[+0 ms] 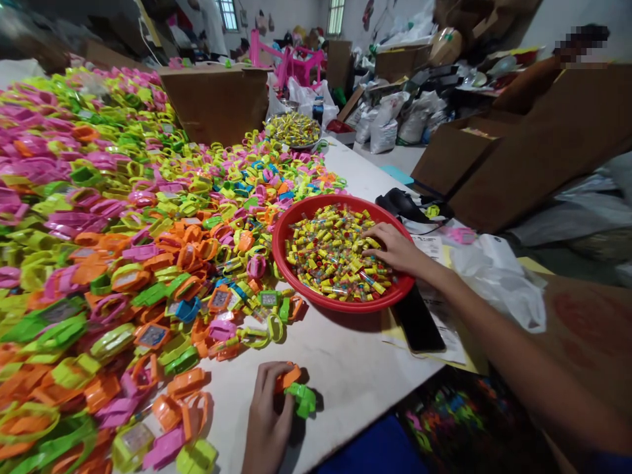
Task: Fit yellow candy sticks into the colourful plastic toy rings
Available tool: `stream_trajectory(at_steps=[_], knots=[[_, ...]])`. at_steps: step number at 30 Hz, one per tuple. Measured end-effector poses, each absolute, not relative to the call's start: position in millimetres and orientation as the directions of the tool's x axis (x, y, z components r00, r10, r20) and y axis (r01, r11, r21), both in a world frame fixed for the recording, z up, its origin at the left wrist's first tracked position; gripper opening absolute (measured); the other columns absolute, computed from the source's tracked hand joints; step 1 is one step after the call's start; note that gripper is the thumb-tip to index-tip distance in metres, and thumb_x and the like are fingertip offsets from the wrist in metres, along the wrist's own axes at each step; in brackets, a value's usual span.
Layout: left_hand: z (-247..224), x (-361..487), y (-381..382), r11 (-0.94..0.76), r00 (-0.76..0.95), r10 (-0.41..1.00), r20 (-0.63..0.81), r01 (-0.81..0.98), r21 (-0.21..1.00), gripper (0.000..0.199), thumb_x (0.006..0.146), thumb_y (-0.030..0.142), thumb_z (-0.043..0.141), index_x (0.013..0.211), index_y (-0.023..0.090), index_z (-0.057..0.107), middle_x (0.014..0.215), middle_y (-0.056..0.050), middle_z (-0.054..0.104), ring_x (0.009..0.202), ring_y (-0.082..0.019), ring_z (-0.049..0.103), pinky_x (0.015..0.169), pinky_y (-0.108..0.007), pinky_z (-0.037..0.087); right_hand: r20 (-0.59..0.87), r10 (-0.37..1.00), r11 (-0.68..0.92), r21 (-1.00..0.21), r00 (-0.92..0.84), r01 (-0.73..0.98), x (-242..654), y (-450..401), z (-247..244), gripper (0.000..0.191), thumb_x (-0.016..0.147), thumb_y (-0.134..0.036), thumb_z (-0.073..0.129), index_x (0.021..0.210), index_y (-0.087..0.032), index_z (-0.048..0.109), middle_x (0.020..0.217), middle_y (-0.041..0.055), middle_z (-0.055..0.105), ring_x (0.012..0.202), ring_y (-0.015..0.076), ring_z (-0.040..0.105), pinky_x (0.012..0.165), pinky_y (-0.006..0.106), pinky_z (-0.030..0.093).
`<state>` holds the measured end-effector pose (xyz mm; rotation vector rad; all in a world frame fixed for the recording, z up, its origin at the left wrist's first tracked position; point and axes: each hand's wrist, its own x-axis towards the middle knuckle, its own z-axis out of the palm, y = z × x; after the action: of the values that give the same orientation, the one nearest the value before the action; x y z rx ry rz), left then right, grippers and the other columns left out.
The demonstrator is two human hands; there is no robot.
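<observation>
My right hand (395, 249) rests on a heap of small yellow-and-red wrapped candy tubes (330, 253), its fingers spread. The tubes fill a round red plastic basin (340, 202). At the bottom of the view, my left hand (266, 415) grips a plastic toy watch (297, 393) with an orange part and a green strap. It lies just right of a vast spread of pink, orange, green and yellow toy watches (148, 263). These cover the left of the white table (340, 368).
A black phone (419, 319) lies on papers beside the basin, with a white plastic bag (498, 283) to its right. A metal tray of yellow candy (293, 130) stands at the far table end. Cardboard boxes (214, 102), sacks and pink plastic furniture (286, 62) fill the background.
</observation>
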<state>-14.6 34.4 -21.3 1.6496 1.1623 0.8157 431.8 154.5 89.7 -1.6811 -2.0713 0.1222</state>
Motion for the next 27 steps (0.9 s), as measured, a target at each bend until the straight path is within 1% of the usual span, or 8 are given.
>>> stream_trajectory(at_steps=[3,7,10,13,17,21,24,27], knots=[[-21,-16,34,-0.143,0.342,0.939,0.024,0.328,0.934,0.026,0.098,0.028,0.061,0.121,0.023,0.072,0.121,-0.011,0.069,0.117,-0.029,0.071,0.097,-0.041,0.06,0.276,0.948,0.258,-0.369,-0.16,0.893,434,154,92,0.042,0.102,-0.052,0.062,0.129,-0.021,0.07,0.131,0.0161,0.063,0.126,0.033,0.063,0.112,0.051,0.052],[-22,-16,35,-0.156,0.351,0.936,0.036,0.32,0.935,0.026,0.098,0.028,0.061,0.122,0.024,0.071,0.122,-0.011,0.069,0.116,-0.029,0.071,0.097,-0.041,0.06,0.263,0.946,0.276,-0.353,-0.189,0.894,432,153,95,0.04,0.106,-0.054,0.052,0.12,-0.023,0.073,0.126,0.0149,0.062,0.122,0.0321,0.064,0.11,0.051,0.053],[-22,-14,35,-0.174,0.364,0.93,0.056,0.302,0.937,0.028,0.098,0.029,0.062,0.123,0.024,0.071,0.121,-0.011,0.069,0.116,-0.03,0.071,0.099,-0.042,0.059,0.263,0.945,0.274,-0.322,-0.192,0.906,427,154,96,0.039,0.107,-0.053,0.049,0.115,-0.021,0.069,0.121,0.017,0.062,0.119,0.0349,0.062,0.109,0.054,0.052],[-21,-12,33,-0.173,0.336,0.939,0.068,0.293,0.94,0.026,0.099,0.029,0.06,0.123,0.024,0.07,0.121,-0.011,0.069,0.116,-0.029,0.07,0.098,-0.041,0.058,0.264,0.948,0.254,-0.294,-0.177,0.921,423,156,97,0.039,0.105,-0.057,0.049,0.1,-0.022,0.065,0.113,0.0186,0.065,0.112,0.0379,0.062,0.106,0.057,0.051],[-19,-9,31,-0.185,0.338,0.938,0.083,0.282,0.942,0.024,0.099,0.028,0.06,0.121,0.024,0.069,0.119,-0.01,0.068,0.113,-0.028,0.07,0.095,-0.039,0.057,0.287,0.953,0.188,-0.31,-0.097,0.932,422,157,97,0.041,0.102,-0.062,0.049,0.088,-0.024,0.057,0.099,0.0155,0.068,0.1,0.035,0.064,0.098,0.051,0.053],[-18,-8,32,-0.196,0.339,0.936,0.099,0.264,0.944,0.025,0.098,0.026,0.059,0.121,0.024,0.069,0.119,-0.009,0.067,0.114,-0.028,0.069,0.096,-0.038,0.056,0.339,0.934,0.034,-0.388,0.109,0.921,426,155,97,0.04,0.106,-0.06,0.042,0.095,-0.024,0.055,0.088,0.0104,0.07,0.081,0.0288,0.065,0.078,0.04,0.053],[-20,-9,34,-0.216,0.331,0.936,0.123,0.26,0.941,0.025,0.097,0.024,0.059,0.12,0.024,0.069,0.118,-0.009,0.067,0.114,-0.028,0.069,0.098,-0.039,0.055,0.368,0.898,-0.055,-0.45,0.241,0.891,429,156,98,0.043,0.108,-0.06,0.039,0.109,-0.021,0.057,0.097,0.0119,0.074,0.084,0.0277,0.068,0.077,0.037,0.052],[-20,-9,36,-0.226,0.354,0.927,0.122,0.27,0.936,0.026,0.096,0.022,0.059,0.121,0.023,0.069,0.118,-0.01,0.067,0.114,-0.027,0.069,0.097,-0.039,0.056,0.337,0.905,-0.075,-0.475,0.26,0.877,429,160,100,0.045,0.104,-0.062,0.05,0.107,-0.019,0.062,0.102,0.0121,0.077,0.086,0.0262,0.07,0.076,0.034,0.052]])
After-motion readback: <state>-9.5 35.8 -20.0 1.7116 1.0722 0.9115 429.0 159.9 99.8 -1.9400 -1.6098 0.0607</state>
